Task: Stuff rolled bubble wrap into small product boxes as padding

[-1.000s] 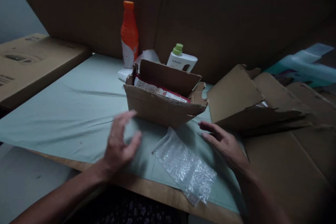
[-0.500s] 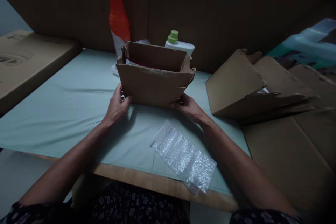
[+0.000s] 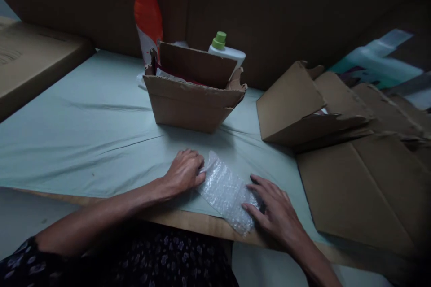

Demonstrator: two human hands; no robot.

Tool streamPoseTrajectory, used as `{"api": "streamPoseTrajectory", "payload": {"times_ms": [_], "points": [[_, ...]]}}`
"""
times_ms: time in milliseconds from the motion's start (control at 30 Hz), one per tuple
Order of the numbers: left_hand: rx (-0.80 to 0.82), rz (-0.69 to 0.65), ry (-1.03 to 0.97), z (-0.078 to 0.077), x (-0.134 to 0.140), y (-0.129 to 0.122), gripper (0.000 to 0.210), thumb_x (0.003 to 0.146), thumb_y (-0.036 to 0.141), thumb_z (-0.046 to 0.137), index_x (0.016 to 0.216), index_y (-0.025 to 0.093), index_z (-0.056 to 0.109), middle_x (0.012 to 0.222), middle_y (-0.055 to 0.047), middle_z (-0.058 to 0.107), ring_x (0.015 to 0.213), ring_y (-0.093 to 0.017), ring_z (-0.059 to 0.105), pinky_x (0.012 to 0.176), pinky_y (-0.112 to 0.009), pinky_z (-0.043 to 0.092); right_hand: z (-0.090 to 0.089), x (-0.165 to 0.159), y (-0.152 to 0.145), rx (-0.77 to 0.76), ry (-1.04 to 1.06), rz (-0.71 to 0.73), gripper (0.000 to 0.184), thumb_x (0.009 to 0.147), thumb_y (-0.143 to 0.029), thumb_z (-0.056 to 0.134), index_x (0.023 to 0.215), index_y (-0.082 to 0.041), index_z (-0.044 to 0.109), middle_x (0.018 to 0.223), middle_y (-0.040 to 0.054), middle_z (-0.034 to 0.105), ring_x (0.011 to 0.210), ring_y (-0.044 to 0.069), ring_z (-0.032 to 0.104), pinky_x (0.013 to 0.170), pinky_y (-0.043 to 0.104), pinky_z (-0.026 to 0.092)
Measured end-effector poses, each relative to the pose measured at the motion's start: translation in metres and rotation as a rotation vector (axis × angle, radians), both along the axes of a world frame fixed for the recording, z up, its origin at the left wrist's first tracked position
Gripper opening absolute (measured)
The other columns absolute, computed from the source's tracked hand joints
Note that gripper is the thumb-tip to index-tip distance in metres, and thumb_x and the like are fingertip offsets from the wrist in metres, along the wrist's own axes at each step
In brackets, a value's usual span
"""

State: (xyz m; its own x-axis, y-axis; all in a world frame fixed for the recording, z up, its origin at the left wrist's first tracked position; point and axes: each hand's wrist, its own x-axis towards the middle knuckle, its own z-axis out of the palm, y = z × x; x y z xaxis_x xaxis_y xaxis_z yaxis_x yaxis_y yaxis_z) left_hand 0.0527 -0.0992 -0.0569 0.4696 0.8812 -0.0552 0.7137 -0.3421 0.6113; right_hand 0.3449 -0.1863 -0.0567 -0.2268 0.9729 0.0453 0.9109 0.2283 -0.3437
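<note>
A strip of clear bubble wrap (image 3: 227,190) lies across the front edge of the cloth-covered table. My left hand (image 3: 186,168) pinches its upper left edge between thumb and fingers. Over the wrap's right end is my right hand (image 3: 269,202), open, with fingers spread and the thumb apart; whether its fingertips touch the plastic I cannot tell. Beyond both hands stands an open cardboard box (image 3: 191,103) with ragged top edges. Something red and white shows inside it, mostly hidden by the box's front wall.
Behind the box stand an orange bottle (image 3: 148,13) and a white bottle with a green cap (image 3: 229,51). Several cardboard boxes (image 3: 292,98) line the right side, with a teal bottle (image 3: 377,60) behind them. A large flat carton (image 3: 43,58) lies at the left.
Both hands have let go of the cardboard box and come back toward me. My left hand has taken hold of the bubble wrap's edge; my right hand has moved over its other end.
</note>
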Motion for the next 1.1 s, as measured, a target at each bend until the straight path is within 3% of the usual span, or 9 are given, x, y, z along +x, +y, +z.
{"api": "streamPoseTrajectory", "payload": {"times_ms": [133,233,333,467,567,667,833,933,1100], "points": [[-0.176,0.175,-0.253,0.017,-0.024,-0.020,0.004,0.077,0.023,0.055,0.077,0.022,0.051,0.069,0.003,0.054,0.063,-0.016,0.049,0.061,-0.029,0.036,0.011,-0.024,0.004,-0.007,0.131,0.020,0.014,0.092,-0.030,0.053,0.085,-0.024,0.062,0.102,0.0070,0.076,0.092,0.025,0.072,0.077,0.039,0.055],[-0.086,0.380,-0.449,0.027,-0.054,-0.034,0.014,0.080,0.033,0.058,0.085,0.021,0.052,0.077,0.002,0.058,0.069,-0.015,0.055,0.063,-0.027,0.041,0.024,-0.051,0.028,0.068,0.260,0.092,0.012,0.094,-0.024,0.052,0.087,-0.024,0.062,0.083,0.0014,0.073,0.074,0.019,0.068,0.069,0.032,0.053],[-0.011,0.602,-0.469,0.019,-0.086,-0.042,0.030,0.079,0.042,0.064,0.097,0.020,0.055,0.081,0.001,0.063,0.072,-0.016,0.061,0.065,-0.028,0.047,0.028,-0.071,0.060,0.302,0.362,0.144,0.012,0.093,-0.020,0.054,0.086,-0.023,0.063,0.083,0.0017,0.072,0.075,0.018,0.068,0.073,0.032,0.053],[0.073,0.693,-0.270,-0.002,-0.127,-0.052,0.066,0.082,0.050,0.068,0.136,0.018,0.047,0.103,-0.008,0.071,0.090,-0.025,0.069,0.076,-0.039,0.056,0.026,-0.076,0.088,0.482,0.375,0.170,0.010,0.094,-0.017,0.056,0.096,-0.022,0.066,0.096,0.0052,0.076,0.090,0.021,0.071,0.082,0.037,0.056],[0.398,0.629,-0.092,-0.002,-0.135,-0.058,0.059,0.090,0.042,0.065,0.141,0.018,0.047,0.125,-0.015,0.065,0.114,-0.030,0.064,0.095,-0.048,0.055,0.023,-0.086,0.091,0.460,0.310,0.243,0.019,0.096,-0.020,0.057,0.112,-0.021,0.067,0.117,0.0096,0.074,0.110,0.025,0.069,0.094,0.045,0.054],[0.626,0.351,0.014,0.004,-0.114,-0.055,0.048,0.096,0.028,0.059,0.141,0.018,0.048,0.144,-0.017,0.054,0.136,-0.030,0.052,0.111,-0.049,0.047,0.018,-0.122,0.085,0.334,0.211,0.347,0.035,0.096,-0.021,0.056,0.131,-0.020,0.062,0.141,0.0139,0.063,0.131,0.030,0.057,0.104,0.052,0.049],[0.522,0.030,0.232,-0.019,-0.081,-0.050,0.062,0.101,0.037,0.047,0.154,0.010,0.033,0.156,-0.021,0.046,0.149,-0.033,0.037,0.123,-0.057,0.025,-0.008,-0.173,0.078,0.099,0.001,0.588,0.054,0.096,-0.026,0.058,0.147,-0.011,0.051,0.156,0.0167,0.048,0.147,0.029,0.040,0.115,0.049,0.041],[0.415,0.006,0.332,-0.033,-0.096,-0.059,0.064,0.101,0.046,0.045,0.155,0.013,0.032,0.163,-0.019,0.037,0.153,-0.035,0.029,0.124,-0.061,0.017,-0.023,-0.146,0.072,0.082,-0.082,0.574,0.053,0.099,-0.035,0.056,0.150,-0.019,0.050,0.158,0.0134,0.046,0.146,0.031,0.041,0.116,0.053,0.037],[0.345,0.070,0.225,-0.025,-0.130,-0.072,0.057,0.103,0.041,0.045,0.156,0.023,0.033,0.166,-0.014,0.030,0.154,-0.032,0.029,0.123,-0.057,0.026,-0.026,-0.072,0.065,0.152,-0.069,0.366,0.045,0.104,-0.038,0.045,0.144,-0.021,0.055,0.153,0.0145,0.052,0.143,0.032,0.045,0.107,0.054,0.044]]}}
